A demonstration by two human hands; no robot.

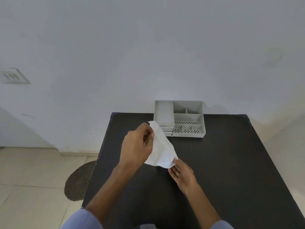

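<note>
A white cloth (162, 148) hangs above the black table (222, 162), stretched between both hands. My left hand (137, 145) grips its upper end, fingers curled round the fabric, just in front of the organizer's left corner. My right hand (182, 174) is lower and nearer to me, and pinches the cloth's bottom corner between thumb and fingers. The cloth's lower edge droops close to the tabletop.
A grey plastic organizer (203, 128) with several compartments and small front drawers stands at the table's far edge against the white wall. A round brown mat (79, 180) lies on the tiled floor left of the table. A wall vent (14, 76) is at far left.
</note>
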